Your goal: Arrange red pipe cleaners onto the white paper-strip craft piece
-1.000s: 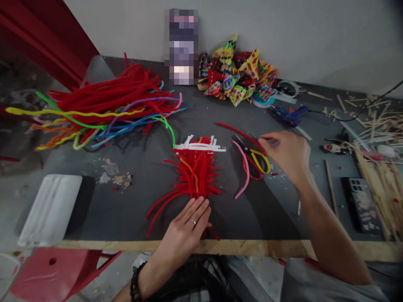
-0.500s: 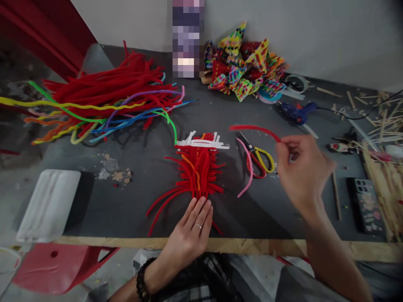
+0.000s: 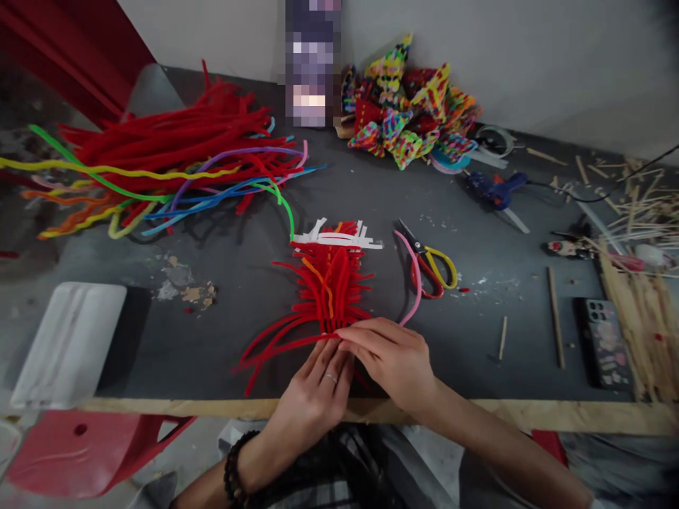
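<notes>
Nearest: wooden table edge [image 3: 477,416], w/ both hands just past it on the dark table top [image 3: 477,339]. Left hand [image 3: 312,396], ring on one finger & bead bracelet at the wrist, lies palm down, fingers straight & close together, tips pressing the near end of the red pipe-cleaner bundle [image 3: 329,286]. Right hand [image 3: 395,357] sits just beside it, touching; thumb & forefinger narrowed to a pinch at the bundle's near end, on a red strand by the look of it, though can't tell for sure what's between them. Loose red strands fan out to the left from that spot. Bundle lies mid-table, running away from the person, one orange strand in it, white paper strips [image 3: 339,240] across its far end. Just right of bundle: pink pipe cleaner [image 3: 415,283], touching the red/yellow-handled scissors [image 3: 432,265]. Left, near edge: white tray [image 3: 64,346]. Right side: phone [image 3: 607,343] face down, wooden sticks [image 3: 644,283] piled by it. Further back: blue glue gun [image 3: 496,191] w/ cord. Far left: big pile of pipe cleaners [image 3: 175,159], mostly red, some yellow, green, blue. Far end by the wall: heap of multicolour woven pieces [image 3: 411,116].
</notes>
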A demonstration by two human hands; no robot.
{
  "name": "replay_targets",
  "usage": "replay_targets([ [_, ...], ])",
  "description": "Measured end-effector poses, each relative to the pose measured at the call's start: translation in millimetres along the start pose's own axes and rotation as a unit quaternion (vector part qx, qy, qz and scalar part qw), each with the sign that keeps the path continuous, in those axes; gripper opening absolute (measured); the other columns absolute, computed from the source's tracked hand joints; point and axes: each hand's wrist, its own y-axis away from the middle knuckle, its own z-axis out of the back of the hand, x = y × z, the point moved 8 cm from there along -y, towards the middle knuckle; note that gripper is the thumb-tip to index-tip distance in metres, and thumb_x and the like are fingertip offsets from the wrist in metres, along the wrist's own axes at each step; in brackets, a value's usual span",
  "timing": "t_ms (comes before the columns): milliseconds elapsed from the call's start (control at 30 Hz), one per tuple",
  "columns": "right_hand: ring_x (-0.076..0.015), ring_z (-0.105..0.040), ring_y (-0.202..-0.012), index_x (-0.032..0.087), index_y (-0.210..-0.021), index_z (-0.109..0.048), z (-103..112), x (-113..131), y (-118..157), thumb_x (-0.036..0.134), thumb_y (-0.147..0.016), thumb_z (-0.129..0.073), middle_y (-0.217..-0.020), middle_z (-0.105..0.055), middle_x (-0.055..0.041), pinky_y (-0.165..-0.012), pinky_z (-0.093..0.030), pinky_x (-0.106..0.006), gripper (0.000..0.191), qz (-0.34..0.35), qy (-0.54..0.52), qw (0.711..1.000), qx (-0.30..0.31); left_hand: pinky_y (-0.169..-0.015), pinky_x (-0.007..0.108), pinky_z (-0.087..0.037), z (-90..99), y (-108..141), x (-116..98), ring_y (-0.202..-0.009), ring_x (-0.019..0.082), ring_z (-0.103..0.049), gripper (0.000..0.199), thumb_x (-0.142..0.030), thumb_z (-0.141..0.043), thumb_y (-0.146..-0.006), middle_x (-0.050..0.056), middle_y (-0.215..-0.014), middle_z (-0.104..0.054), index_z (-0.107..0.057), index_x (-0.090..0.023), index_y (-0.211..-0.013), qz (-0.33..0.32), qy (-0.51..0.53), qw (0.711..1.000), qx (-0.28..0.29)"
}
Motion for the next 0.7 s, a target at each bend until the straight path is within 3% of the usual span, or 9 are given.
replay_targets([
  [133,-0.0217,-0.072,-0.111,0.011,-0.13,-0.07,-10.4,11.7,8.5,0.008,-0.104,-0.051,-0.123,-0.075,-0.0103,-0.099,-0.059,-0.034,0.033,0.116,0.069,0.99,0.036,-0.1,0.046,-0.063,-0.7,-0.5,0.5,-0.114,0.033,-0.074,0.028,-0.005,-0.047,-0.098,0.02,-0.117,-0.077,-0.072,-0.002,-0.111,0.012,0.004,1.0,-0.003],
  [200,-0.0234,-0.071,-0.114,0.008,-0.134,-0.067,-12.3,11.6,14.6,0.008,-0.104,-0.048,-0.127,-0.074,-0.0129,-0.101,-0.06,-0.037,0.035,0.135,0.084,0.987,0.038,-0.1,0.046,-0.063,-0.4,-1.0,1.4,-0.114,0.033,-0.074,0.028,-0.006,-0.047,-0.099,0.02,-0.117,-0.077,-0.073,-0.003,-0.109,0.016,0.009,1.0,-0.005],
  [300,-0.0208,-0.073,-0.11,0.011,-0.135,-0.066,-7.6,6.5,18.5,0.009,-0.104,-0.051,-0.125,-0.075,-0.0102,-0.099,-0.06,-0.034,0.034,0.12,0.086,0.989,0.009,-0.107,0.047,-0.06,-1.0,-1.4,2.3,-0.125,0.035,-0.069,0.027,-0.007,-0.051,-0.099,0.022,-0.125,-0.074,-0.071,-0.001,-0.116,0.01,0.022,1.0,0.0],
  [467,-0.0122,-0.074,-0.089,0.023,-0.114,-0.076,-1.1,-7.4,13.4,0.01,-0.1,-0.065,-0.103,-0.078,0.0006,-0.087,-0.059,-0.023,0.022,0.031,0.053,0.998,-0.033,-0.111,0.048,-0.057,2.3,-0.4,3.0,-0.132,0.035,-0.064,0.033,-0.006,-0.049,-0.1,0.023,-0.134,-0.07,-0.068,0.001,-0.125,0.011,0.033,0.999,-0.014],
  [567,-0.0137,-0.073,-0.093,0.021,-0.12,-0.075,-8.6,-8.9,13.6,0.01,-0.101,-0.062,-0.109,-0.077,-0.0017,-0.087,-0.059,-0.025,0.026,0.034,0.072,0.997,-0.011,-0.111,0.051,-0.058,5.7,0.1,2.0,-0.133,0.037,-0.063,0.033,-0.005,-0.051,-0.099,0.023,-0.135,-0.069,-0.068,0.001,-0.126,0.013,0.034,0.999,-0.026],
  [700,-0.02,-0.071,-0.107,0.013,-0.133,-0.069,-17.8,-5.0,19.5,0.003,-0.101,-0.052,-0.122,-0.074,-0.0096,-0.098,-0.06,-0.034,0.038,0.093,0.089,0.991,0.03,-0.11,0.051,-0.058,9.1,0.1,5.5,-0.133,0.037,-0.063,0.03,-0.003,-0.052,-0.098,0.023,-0.133,-0.071,-0.07,0.001,-0.122,0.025,0.049,0.998,-0.037],
])
